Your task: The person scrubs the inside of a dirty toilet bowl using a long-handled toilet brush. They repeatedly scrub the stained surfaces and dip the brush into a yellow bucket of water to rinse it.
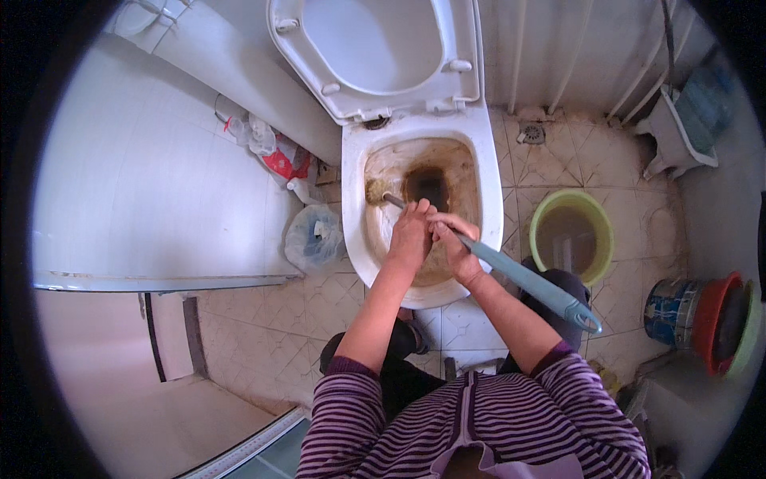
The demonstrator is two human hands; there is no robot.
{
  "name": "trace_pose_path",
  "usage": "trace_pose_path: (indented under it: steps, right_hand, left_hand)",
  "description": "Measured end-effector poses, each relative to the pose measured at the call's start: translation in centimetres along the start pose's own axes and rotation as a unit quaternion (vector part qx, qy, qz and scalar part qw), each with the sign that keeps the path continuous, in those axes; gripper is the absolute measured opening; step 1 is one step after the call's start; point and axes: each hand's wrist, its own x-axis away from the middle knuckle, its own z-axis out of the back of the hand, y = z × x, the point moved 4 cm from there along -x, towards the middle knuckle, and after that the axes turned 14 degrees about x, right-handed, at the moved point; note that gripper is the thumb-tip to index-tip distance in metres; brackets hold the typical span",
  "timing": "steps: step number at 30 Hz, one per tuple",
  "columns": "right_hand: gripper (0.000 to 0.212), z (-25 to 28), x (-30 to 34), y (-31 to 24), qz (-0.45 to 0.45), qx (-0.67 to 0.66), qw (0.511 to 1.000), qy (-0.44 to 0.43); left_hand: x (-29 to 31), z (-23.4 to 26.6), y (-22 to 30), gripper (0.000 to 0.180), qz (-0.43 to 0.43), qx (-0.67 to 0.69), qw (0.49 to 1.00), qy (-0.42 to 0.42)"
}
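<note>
Two closed grips on one toilet brush (523, 276): left hand (410, 235) forward around the shank, right hand (457, 251) just behind, at the handle. Clock centred on the toilet bowl (489, 199), twelve at the raised seat (458, 24).

Hidden: short length of shank, under fingers; undersides of both grips, so exact finger placement there cannot be told. Front rim at six partly behind forearms. Outlet (431, 185) very dark, depth unreadable. Crumpled packaging (283, 162) at ten hard to separate by item, beside white panel edge. Stacked basins (708, 323) between three and four, close to dark picture border.

Room: narrow strip of floor tiles (516, 209) between bowl and yellow-green bucket (604, 219) at three. Tighter between eight and nine: clear plastic bag (307, 243) just beside bowl. More bare tile at two, around floor drain (532, 134).

Brush: inside bowl, head at nine by stained inner wall. Bristles brownish-yellow, matted; shank thin; handle thick, blue-grey, slanting to four, hole at butt, above dark-trousered knee.
</note>
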Motion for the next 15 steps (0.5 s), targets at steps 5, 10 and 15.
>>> trace_pose_path:
  steps: [5, 10, 15]
  right_hand:
    - [0.019, -0.1, 7.4, -3.0, -0.024, 0.038, 0.997, -0.068]
    - [0.016, -0.9, 3.3, -1.9, 0.023, 0.019, 0.999, -0.021]
    - [0.014, -1.5, 1.5, -0.1, 0.043, 0.045, 0.997, -0.037]
  left_hand:
    - [7.8, -0.5, 2.7, 0.012, 0.039, 0.074, 0.996, -0.037]
    - [4.7, -0.3, 0.3, 0.011, 0.076, 0.179, 0.981, 0.016]
    - [3.2, -2.4, -3.7, 0.009, 0.305, 0.733, 0.602, 0.081]
